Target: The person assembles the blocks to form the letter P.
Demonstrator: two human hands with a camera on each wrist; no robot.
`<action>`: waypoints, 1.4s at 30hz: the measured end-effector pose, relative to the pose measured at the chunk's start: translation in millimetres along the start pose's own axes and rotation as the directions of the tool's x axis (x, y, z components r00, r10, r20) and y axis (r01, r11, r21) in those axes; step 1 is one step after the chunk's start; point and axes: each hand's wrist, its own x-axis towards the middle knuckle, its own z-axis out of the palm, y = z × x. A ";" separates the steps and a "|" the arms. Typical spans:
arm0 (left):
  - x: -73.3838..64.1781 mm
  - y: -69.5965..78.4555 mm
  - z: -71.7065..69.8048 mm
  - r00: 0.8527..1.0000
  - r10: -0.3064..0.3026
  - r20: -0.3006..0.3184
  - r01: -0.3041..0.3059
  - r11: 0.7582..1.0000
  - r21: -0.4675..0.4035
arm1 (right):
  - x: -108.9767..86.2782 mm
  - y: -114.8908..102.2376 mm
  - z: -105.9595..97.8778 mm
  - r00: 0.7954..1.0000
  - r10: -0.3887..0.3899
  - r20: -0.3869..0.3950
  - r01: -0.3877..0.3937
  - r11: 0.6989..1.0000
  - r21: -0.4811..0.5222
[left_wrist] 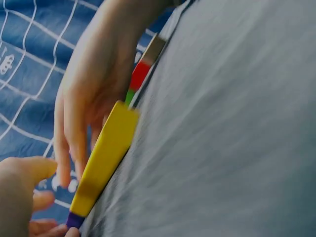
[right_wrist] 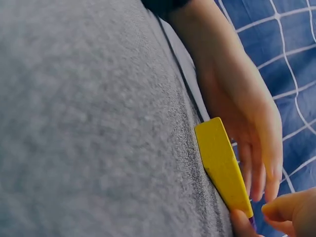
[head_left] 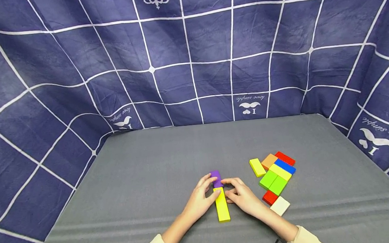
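A purple block (head_left: pixel 216 179) lies end to end with a long yellow block (head_left: pixel 222 209) in front of me on the grey surface. My left hand (head_left: pixel 198 200) is at their left, its fingertips on the purple block and its thumb over the far end of the yellow one. At the right, my right hand (head_left: pixel 244 197) has its index fingertip against the purple block's side, fingers loosely bent. In the left wrist view, fingertips (left_wrist: pixel 73 231) meet the purple block (left_wrist: pixel 75 220) beyond the yellow block (left_wrist: pixel 104 158). The right wrist view shows fingers (right_wrist: pixel 241 223) beside the yellow block (right_wrist: pixel 222 165).
To the right, several flat blocks lie grouped: orange (head_left: pixel 269 161), blue (head_left: pixel 285 166), green (head_left: pixel 277 185), red (head_left: pixel 270 197), white (head_left: pixel 280 206) and others. One yellow block (head_left: pixel 257 167) lies just left of them. A dark blue checked curtain (head_left: pixel 211 78) encloses the grey surface (head_left: pixel 150 170).
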 end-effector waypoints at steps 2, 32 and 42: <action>-7.0 2.2 0.7 0.998 -0.045 0.032 0.047 0.997 -0.067 | 2.0 3.2 0.5 1.000 -0.008 -0.028 0.008 0.999 -0.031; -10.8 31.3 41.6 0.993 -0.114 -0.021 0.111 0.989 -0.098 | -4.5 13.7 -12.6 0.985 -0.133 -0.112 0.088 0.936 -0.342; -9.7 36.3 45.8 0.992 -0.118 -0.037 0.116 0.992 -0.052 | -7.7 14.1 -11.5 0.984 -0.006 -0.176 -0.050 0.949 -0.311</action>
